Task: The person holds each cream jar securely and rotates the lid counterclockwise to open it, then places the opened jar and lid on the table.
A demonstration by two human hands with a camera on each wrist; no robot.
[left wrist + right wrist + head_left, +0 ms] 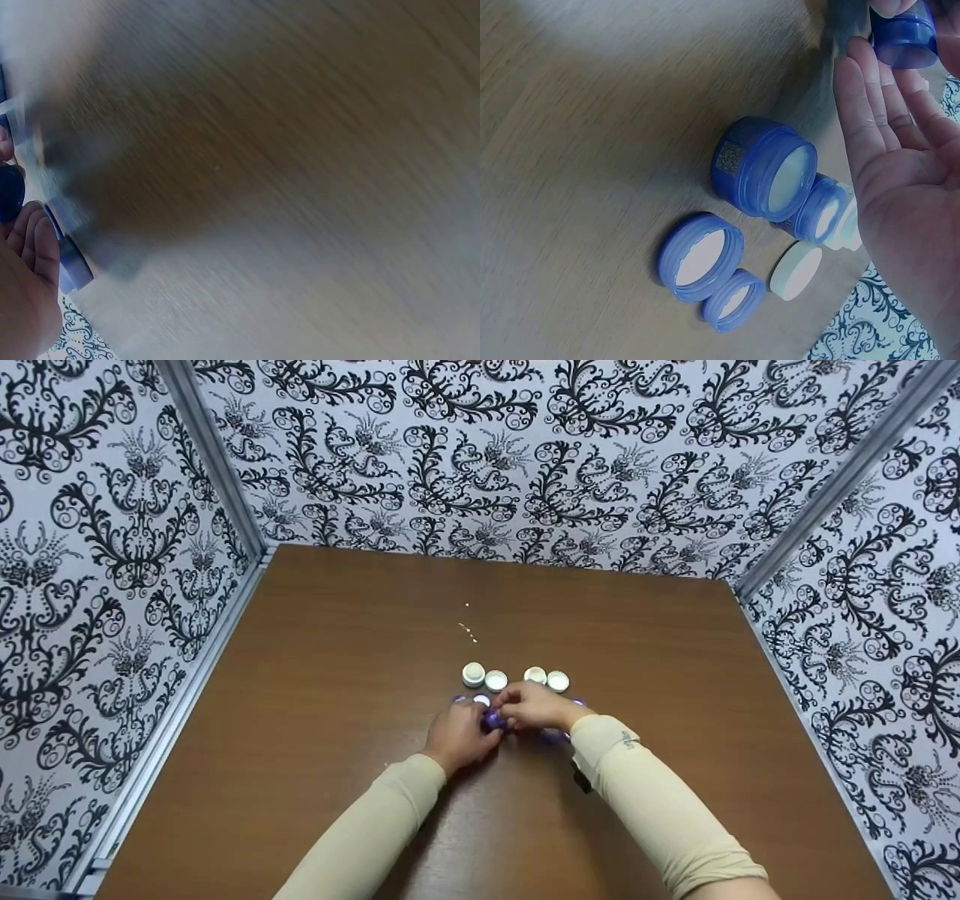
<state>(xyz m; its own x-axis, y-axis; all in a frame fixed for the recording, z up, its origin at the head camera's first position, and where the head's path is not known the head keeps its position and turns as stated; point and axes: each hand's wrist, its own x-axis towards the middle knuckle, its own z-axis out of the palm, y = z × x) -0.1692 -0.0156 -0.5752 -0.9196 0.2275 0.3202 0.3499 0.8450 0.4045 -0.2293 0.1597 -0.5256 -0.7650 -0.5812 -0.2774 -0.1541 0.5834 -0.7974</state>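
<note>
Your brown wood-grain worktop (337, 675) sits boxed in by walls papered with black scrollwork on white (112, 547). Both hands meet near its middle: your left hand (459, 735) and right hand (534, 706) curl their fingers around one small blue plastic jar (493, 721). Just behind stand four round white lids (496, 680); open blue jars and blue caps (701, 256) lie beside your right palm.

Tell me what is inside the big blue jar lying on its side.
The big blue jar shows a pale, whitish interior through its open mouth; whether that is cream or an inner liner cannot be told. A smaller blue jar sits right beside it, partly hidden.
</note>
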